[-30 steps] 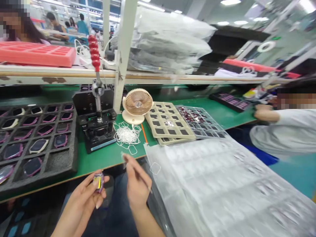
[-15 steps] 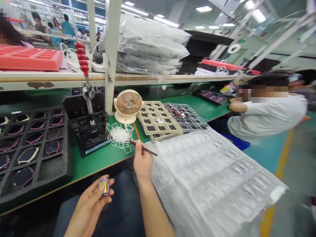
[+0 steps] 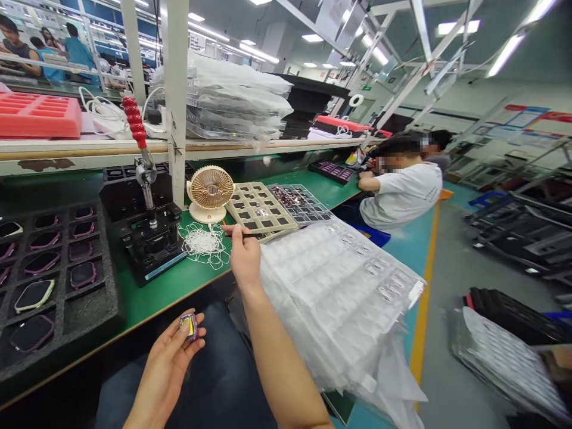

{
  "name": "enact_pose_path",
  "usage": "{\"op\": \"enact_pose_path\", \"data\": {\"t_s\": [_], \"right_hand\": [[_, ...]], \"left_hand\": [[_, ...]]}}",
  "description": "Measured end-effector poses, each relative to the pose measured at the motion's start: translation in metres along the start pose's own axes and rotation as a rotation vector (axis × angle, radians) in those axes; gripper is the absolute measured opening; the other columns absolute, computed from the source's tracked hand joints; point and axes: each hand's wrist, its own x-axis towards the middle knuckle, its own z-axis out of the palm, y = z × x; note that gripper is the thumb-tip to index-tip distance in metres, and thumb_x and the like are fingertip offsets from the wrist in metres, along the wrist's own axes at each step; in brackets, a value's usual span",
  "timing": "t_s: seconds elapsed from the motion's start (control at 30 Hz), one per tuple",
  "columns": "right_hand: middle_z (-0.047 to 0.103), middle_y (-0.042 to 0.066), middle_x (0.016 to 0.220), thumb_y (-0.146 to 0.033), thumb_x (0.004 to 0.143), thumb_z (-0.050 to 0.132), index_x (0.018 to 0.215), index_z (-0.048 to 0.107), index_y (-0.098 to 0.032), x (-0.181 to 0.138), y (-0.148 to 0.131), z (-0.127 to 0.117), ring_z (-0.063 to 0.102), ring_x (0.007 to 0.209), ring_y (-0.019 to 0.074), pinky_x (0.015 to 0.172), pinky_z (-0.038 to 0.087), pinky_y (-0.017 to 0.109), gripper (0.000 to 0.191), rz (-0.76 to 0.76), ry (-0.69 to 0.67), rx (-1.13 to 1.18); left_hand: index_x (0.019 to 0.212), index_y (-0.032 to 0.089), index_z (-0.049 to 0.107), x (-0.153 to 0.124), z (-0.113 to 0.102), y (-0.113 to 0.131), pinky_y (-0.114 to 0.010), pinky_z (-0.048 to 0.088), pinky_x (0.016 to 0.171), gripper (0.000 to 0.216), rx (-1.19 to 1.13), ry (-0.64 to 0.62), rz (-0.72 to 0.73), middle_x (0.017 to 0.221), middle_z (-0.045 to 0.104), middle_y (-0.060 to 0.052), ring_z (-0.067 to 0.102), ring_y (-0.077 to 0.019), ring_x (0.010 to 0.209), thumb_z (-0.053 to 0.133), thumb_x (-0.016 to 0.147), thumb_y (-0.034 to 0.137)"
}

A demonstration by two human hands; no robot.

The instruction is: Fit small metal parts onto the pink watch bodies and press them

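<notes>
My left hand (image 3: 167, 363) is low over my lap and pinches a small purple watch case (image 3: 189, 325) with a yellow inside. My right hand (image 3: 243, 256) reaches out over the bench edge, fingers closed on thin dark tweezers (image 3: 250, 234). The tweezers' tip points toward the beige tray (image 3: 259, 208) of square pockets. Just left of that hand lies a heap of thin white gasket rings (image 3: 203, 243) on the green bench (image 3: 179, 286).
A black hand press (image 3: 145, 229) with a red handle stands left of the rings, a small beige fan (image 3: 210, 190) behind them. A black foam tray (image 3: 49, 268) of watch cases fills the left. Clear blister trays (image 3: 339, 286) are stacked at my right. Another person (image 3: 397, 185) sits farther along the bench.
My right hand has moved forward from my lap to the rings and the beige tray. The left hand stayed low with the case. My view swung to the right.
</notes>
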Motion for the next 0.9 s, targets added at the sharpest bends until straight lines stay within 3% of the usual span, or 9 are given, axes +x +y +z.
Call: {"op": "enact_pose_path", "data": {"t_s": [0.07,0.13,0.23,0.3,0.4,0.57,0.73,0.9], "right_hand": [[0.078,0.007,0.097,-0.051,0.109,0.04,0.101,0.071,-0.019,-0.005,-0.019,-0.029,0.073,0.09,0.0212,0.085,0.057,0.031,0.045,-0.068,0.01,-0.084],[0.076,0.006,0.091,-0.047,0.111,0.037,0.106,0.069,-0.02,-0.011,-0.03,-0.064,0.072,0.084,0.0203,0.078,0.054,0.03,0.042,-0.12,-0.034,-0.375],[0.077,0.007,0.092,-0.04,0.111,0.042,0.111,0.071,-0.021,-0.015,-0.024,-0.107,0.072,0.085,0.022,0.073,0.048,0.03,0.035,-0.08,-0.312,-0.963],[0.078,0.008,0.099,-0.036,0.107,0.055,0.113,0.074,-0.022,-0.011,-0.007,-0.121,0.073,0.092,0.024,0.074,0.047,0.03,0.024,-0.055,-0.501,-1.148],[0.079,0.009,0.109,-0.033,0.098,0.07,0.117,0.076,-0.024,0.002,0.02,-0.121,0.074,0.101,0.027,0.079,0.048,0.03,0.022,-0.084,-0.692,-1.202],[0.079,0.012,0.11,-0.029,0.095,0.072,0.116,0.078,-0.023,0.017,0.046,-0.104,0.074,0.105,0.0315,0.082,0.049,0.033,0.022,-0.128,-0.893,-1.26],[0.079,0.014,0.102,-0.026,0.098,0.063,0.102,0.079,-0.019,0.02,0.048,-0.105,0.074,0.097,0.0302,0.078,0.047,0.032,0.018,-0.149,-0.939,-1.226],[0.076,0.003,0.085,-0.033,0.098,0.066,0.102,0.078,-0.024,0.049,0.028,-0.096,0.07,0.08,0.0198,0.067,0.04,0.026,0.016,-0.15,-0.918,-1.057]], "left_hand": [[0.117,0.009,0.077,0.002,0.0,0.0,-0.034,0.067,0.085,0.043,-0.001,-0.019,-0.009,0.127,0.077,-0.022,0.078,-0.0248,0.095,0.091,0.079,0.022],[0.116,0.009,0.077,0.005,0.0,-0.002,-0.036,0.067,0.088,0.041,-0.007,-0.033,-0.021,0.125,0.077,-0.022,0.079,-0.0251,0.096,0.09,0.079,0.019],[0.115,0.008,0.076,0.008,0.001,-0.011,-0.036,0.067,0.087,0.04,0.002,-0.068,-0.052,0.123,0.078,-0.022,0.079,-0.0252,0.094,0.091,0.078,0.017],[0.115,0.008,0.076,0.011,0.0,-0.021,-0.036,0.067,0.086,0.041,0.012,-0.1,-0.072,0.123,0.078,-0.023,0.079,-0.0251,0.093,0.091,0.079,0.018],[0.114,0.007,0.077,0.015,-0.007,-0.036,-0.037,0.067,0.083,0.045,0.01,-0.12,-0.114,0.123,0.077,-0.025,0.079,-0.0261,0.09,0.094,0.075,0.022],[0.117,0.008,0.077,0.014,-0.025,-0.049,-0.037,0.065,0.079,0.049,0.02,-0.151,-0.123,0.121,0.078,-0.025,0.078,-0.0268,0.089,0.094,0.076,0.029],[0.115,0.009,0.078,0.014,-0.042,-0.055,-0.034,0.064,0.076,0.049,0.003,-0.08,-0.127,0.117,0.079,-0.024,0.077,-0.0245,0.086,0.096,0.074,0.03],[0.112,0.01,0.079,0.017,-0.046,-0.064,-0.035,0.064,0.075,0.049,0.001,-0.06,-0.123,0.115,0.079,-0.023,0.077,-0.0254,0.084,0.096,0.072,0.031]]}}
